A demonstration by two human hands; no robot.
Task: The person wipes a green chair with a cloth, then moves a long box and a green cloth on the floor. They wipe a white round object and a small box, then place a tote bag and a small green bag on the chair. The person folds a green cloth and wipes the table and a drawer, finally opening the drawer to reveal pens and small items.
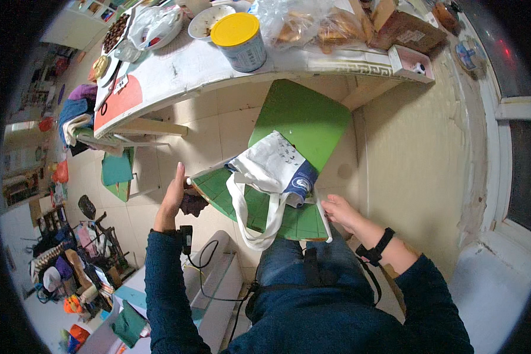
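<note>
A green folding chair (pixel 298 221), with white tubes along its sides, is tilted in front of me. My left hand (pixel 172 199) holds its left side near a white end cap, thumb pointing up and fingers mostly hidden behind it. My right hand (pixel 340 214) grips the white tube on the right side. A white and navy cloth tote bag (pixel 272 163) lies over the chair, its white straps hanging down over the nearer green panel. The farther green panel (pixel 301 119) reaches toward the table. Something dark and crumpled (pixel 194 205) shows below my left hand.
Ahead stands a table (pixel 177 84) holding a yellow-lidded tub (pixel 239 42), bowls, plastic-bagged food (pixel 318 26), a small box (pixel 411 64) and scissors (pixel 106 99). Another green chair (pixel 117 172) is at left. A wall runs along the right. A black cable (pixel 217 297) trails beside my waist.
</note>
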